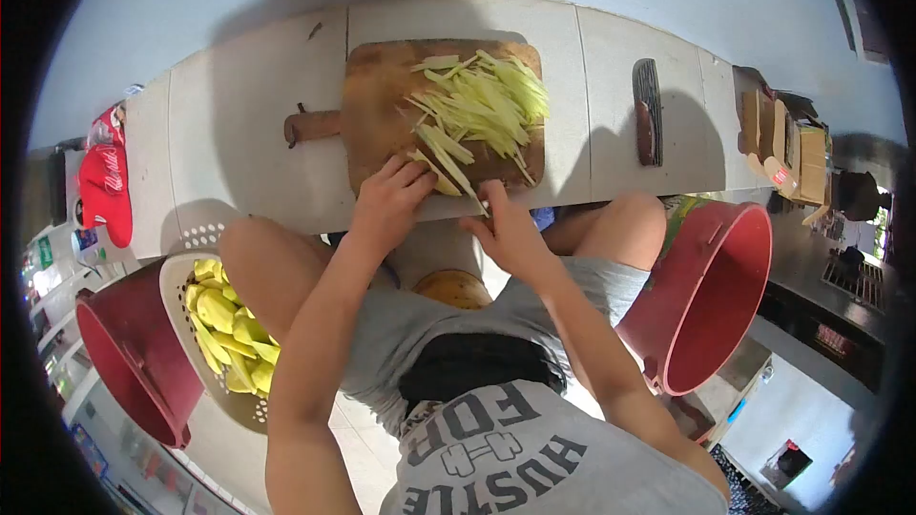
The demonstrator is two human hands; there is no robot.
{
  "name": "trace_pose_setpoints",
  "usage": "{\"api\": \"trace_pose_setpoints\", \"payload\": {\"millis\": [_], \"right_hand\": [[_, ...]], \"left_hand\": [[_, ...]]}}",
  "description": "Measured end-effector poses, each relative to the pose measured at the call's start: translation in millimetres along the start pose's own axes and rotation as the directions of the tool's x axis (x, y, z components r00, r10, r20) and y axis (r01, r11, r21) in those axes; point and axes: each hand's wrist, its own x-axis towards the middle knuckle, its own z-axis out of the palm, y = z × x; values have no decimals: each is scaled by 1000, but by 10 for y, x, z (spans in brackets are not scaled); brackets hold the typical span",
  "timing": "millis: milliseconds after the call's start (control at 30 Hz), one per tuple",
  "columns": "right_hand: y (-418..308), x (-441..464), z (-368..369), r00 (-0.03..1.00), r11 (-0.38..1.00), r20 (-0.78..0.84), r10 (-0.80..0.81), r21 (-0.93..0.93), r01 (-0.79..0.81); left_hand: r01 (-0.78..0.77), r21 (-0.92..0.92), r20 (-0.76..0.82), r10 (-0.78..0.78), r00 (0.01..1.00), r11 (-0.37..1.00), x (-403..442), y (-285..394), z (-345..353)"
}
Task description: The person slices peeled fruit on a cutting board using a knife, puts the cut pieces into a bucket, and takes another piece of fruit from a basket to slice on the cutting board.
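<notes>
- Tabletop [258,172]: pale tiles, under and beyond both grips.
- Red tub [720,300]: right of right grip, toward the body. Second red tub [143,353] far left of left grip.
- White basket [179,291]: left of left grip, toward the body, holds yellow-green chunks [229,324].
- Cutting board [382,91]: wooden, on tabletop, just beyond both grips; handle points left.
- Pale green strips [491,100]: loose pile on board, beyond right grip.
- Dark striped item [648,113]: on tabletop, well right of right grip; brown part at near end.
- Left grip [393,186]: narrow, fingers bent, holding yellow piece at board's near edge.
- Right grip [496,210]: closed on long thin thing [465,181], slanting over board; knife or strip, cannot tell.
- Yellow piece [446,187]: between grips, on board.
</notes>
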Motion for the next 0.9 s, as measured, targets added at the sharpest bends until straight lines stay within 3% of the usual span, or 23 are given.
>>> {"api": "trace_pose_setpoints", "payload": {"millis": [33, 100, 200, 333, 733, 900], "right_hand": [[-76, -85, -41, 1000, 1000, 11, 7, -1, -7], [-210, -186, -106, 969, 981, 163, 185, -95, -171], [-95, -284, 13, 965, 969, 122, 231, -116, -217], [-83, -316, 43, 978, 974, 92, 188, -146, -174], [-19, -173, 183, 946, 938, 130, 298, -224, -265], [202, -28, 383, 986, 945, 34, 164, -293, -147]], "left_hand": [[8, -10, 10, -8, 1000, 1000, -27, -1, 20], [26, -21, 19, -26, 999, 999, -36, -7, 25], [22, -9, 70, -21, 997, 1000, -31, -3, -24], [37, -16, 71, -36, 997, 999, -17, 21, -20], [77, -76, 57, -73, 996, 994, -51, -24, 53], [96, -99, 98, -86, 991, 990, -77, -23, 30]]}}
